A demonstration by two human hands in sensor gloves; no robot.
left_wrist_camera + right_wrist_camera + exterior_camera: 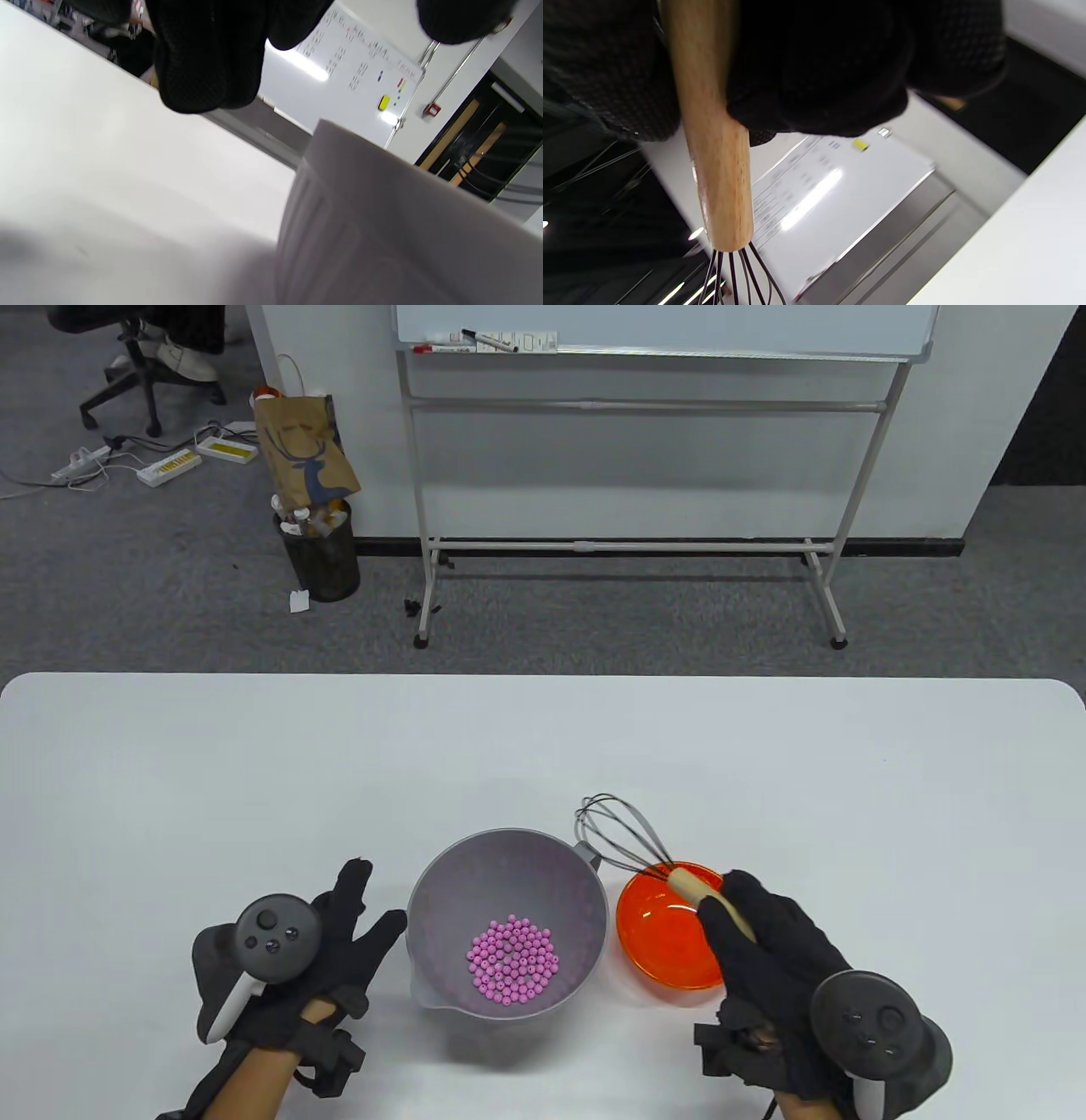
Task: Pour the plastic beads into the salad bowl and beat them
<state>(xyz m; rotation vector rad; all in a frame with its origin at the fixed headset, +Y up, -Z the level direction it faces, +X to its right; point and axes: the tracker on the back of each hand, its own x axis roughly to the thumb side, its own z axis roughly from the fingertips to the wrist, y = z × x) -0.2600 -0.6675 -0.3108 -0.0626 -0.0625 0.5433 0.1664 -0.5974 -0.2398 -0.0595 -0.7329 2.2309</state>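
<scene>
Pink beads (512, 958) sitting in grey salad bowl (441, 891); orange translucent bowl (657, 946); whisk (645, 857) showing black wires, tan wood handle; white table (543, 746); black gloves.

Table view overhead, faces far whiteboard (662, 326); wrist views low, tilted (whiteboard shared).

Pink beads (512, 959) heaped in grey salad bowl (441, 882); wooden-handled whisk (632, 846) tilted above orange bowl (657, 942).

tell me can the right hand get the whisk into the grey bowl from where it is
Probably yes: the right hand grips the whisk over the orange bowl, right beside the grey bowl, whose open top has nothing over the beads.
</scene>
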